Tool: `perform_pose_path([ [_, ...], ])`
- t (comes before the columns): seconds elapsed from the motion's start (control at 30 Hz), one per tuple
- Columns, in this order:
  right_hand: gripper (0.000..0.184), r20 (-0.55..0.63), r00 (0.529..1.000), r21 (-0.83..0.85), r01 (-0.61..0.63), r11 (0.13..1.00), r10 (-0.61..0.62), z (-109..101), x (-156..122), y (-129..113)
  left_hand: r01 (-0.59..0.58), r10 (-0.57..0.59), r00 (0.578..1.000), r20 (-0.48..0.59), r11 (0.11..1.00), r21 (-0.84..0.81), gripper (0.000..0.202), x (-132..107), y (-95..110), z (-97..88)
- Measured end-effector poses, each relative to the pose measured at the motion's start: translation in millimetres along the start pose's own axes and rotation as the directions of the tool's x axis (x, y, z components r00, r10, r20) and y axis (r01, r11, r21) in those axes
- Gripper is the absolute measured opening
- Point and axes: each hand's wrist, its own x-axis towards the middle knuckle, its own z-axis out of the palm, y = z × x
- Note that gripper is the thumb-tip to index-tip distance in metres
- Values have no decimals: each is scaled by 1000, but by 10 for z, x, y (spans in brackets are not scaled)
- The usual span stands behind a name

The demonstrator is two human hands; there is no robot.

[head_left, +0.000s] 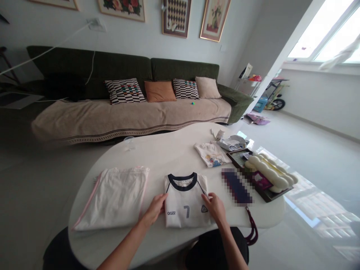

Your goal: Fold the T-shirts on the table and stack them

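Note:
A white T-shirt (180, 202) with a navy collar lies folded into a rectangle on the white table (165, 155). Printed on its front are "QQZZ", a 7 and a small triangular logo. My left hand (157, 208) pinches the shirt's left edge, thumb on top and fingers underneath. At the opposite edge, my right hand (216, 207) grips the fabric the same way. To the left rests a larger folded white cloth (118, 198) with pink trim. Farther back on the right, another folded white shirt (212, 153) shows a colourful print.
Right of the shirt lies a dark, pixelated flat object (236, 186) with a maroon strap (251, 228) hanging over the edge. Beyond it, a tray (270, 197) holds a cream puffy item (271, 172). A clear cup (129, 141) stands at the back left; a sofa (135, 120) runs behind.

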Motion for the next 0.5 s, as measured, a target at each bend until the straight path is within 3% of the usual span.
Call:
perform_pose_path([
  [0.1, 29, 76, 997, -17, -13, 1000, 15, 122, 102, -112, -26, 26, 1000, 8, 999, 24, 36, 86, 91, 23],
  [0.2, 26, 168, 986, 43, 2, 999, -9, 92, 137, -130, -13, 10, 998, 63, 999, 45, 39, 70, 176, 38],
  [0.37, 17, 190, 978, 190, 54, 980, -91, -163, 224, -129, 57, -70, 986, 154, 994, 90, 77, 1, 323, 160],
  [0.5, 22, 122, 979, 247, 129, 960, -163, -522, 481, -207, 32, -55, 970, 236, 994, 103, 83, 84, 514, 473],
])
